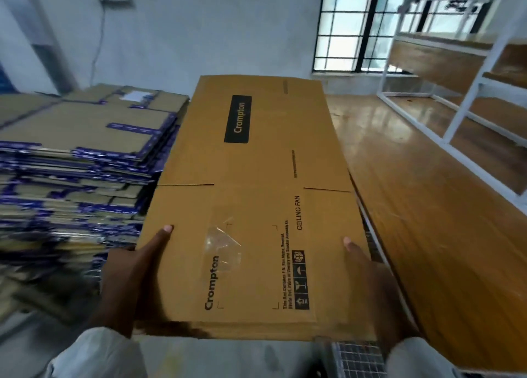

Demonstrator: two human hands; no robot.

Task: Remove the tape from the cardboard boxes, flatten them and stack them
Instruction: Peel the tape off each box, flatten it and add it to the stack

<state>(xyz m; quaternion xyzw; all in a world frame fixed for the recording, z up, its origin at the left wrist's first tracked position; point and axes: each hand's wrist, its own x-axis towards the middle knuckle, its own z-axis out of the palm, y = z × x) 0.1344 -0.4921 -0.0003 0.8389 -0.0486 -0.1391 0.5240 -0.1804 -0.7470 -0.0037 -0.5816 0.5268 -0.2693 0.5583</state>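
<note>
1. The flattened Crompton ceiling-fan box (251, 200) is held in the air in front of the person, lying almost level, with its far end reaching toward the window (356, 26). It is just beside the stack of flattened boxes (82, 155) on the left and above the edge of the wooden counter (422, 206) on the right.

2. The left hand (134, 275) grips the near left edge of the box, its thumb on top. The right hand (370, 280) grips the near right edge in the same way. The fingers below are hidden, but both hands clearly hold the box.

3. Handling, as I judge it: the box is light but long and wide, and stiff only along the flutes. It can bend at the crease lines across the middle, so a grip at two opposite edges – as now – looks sensible. The cardboard is dry and not slippery.

4. One patch of clear tape (224, 248) is still on the near panel, partly lifted and wrinkled. I think it will peel easily from a loose corner.

5. Count: one box in the hands, one tape patch, two hands. The stack holds many flattened boxes with blue tape – too many to count. One white shelf frame (462, 103) stands at the right.
</note>
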